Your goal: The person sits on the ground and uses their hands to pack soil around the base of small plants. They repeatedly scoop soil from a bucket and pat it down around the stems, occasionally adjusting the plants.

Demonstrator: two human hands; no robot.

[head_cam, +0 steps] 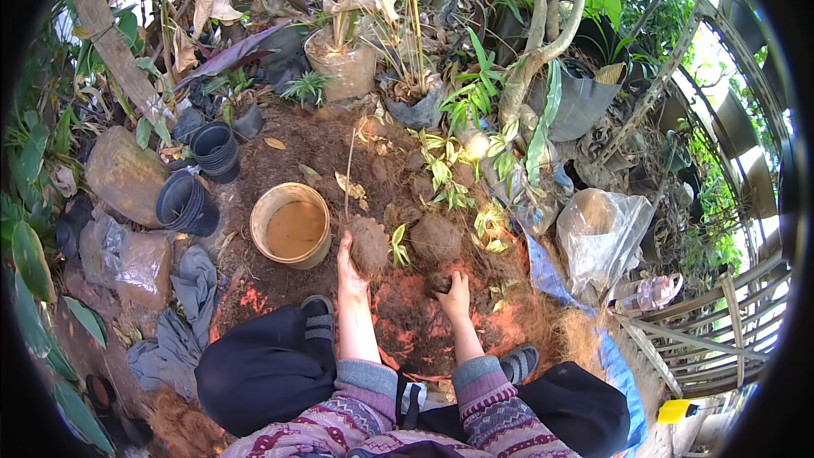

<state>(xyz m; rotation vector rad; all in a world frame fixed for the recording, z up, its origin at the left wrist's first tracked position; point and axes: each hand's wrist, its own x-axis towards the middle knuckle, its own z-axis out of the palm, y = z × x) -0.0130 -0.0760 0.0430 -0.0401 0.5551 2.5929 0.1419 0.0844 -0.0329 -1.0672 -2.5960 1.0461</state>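
My left hand (348, 267) holds a rounded ball of brown soil (369, 245), with a thin stick (349, 172) rising beyond it. A smaller dark clump of soil (439, 284) is in the fingers of my right hand (456, 296). Just beyond that hand, a second large soil ball (436, 239) rests on the ground. A small yellow-green leafy sprig (399, 245) lies between the two balls. To the left of my left hand stands a round tub (257, 229) partly filled with muddy brown water (296, 229).
Stacked black plant pots (186, 203) and a large stone (127, 172) stand at left, near a grey cloth (172, 343). Variegated cuttings (448, 165) lie ahead. At right are a clear plastic bag (601, 235), a bottle (645, 292), coconut fibre (572, 337) and a blue tarp (617, 388).
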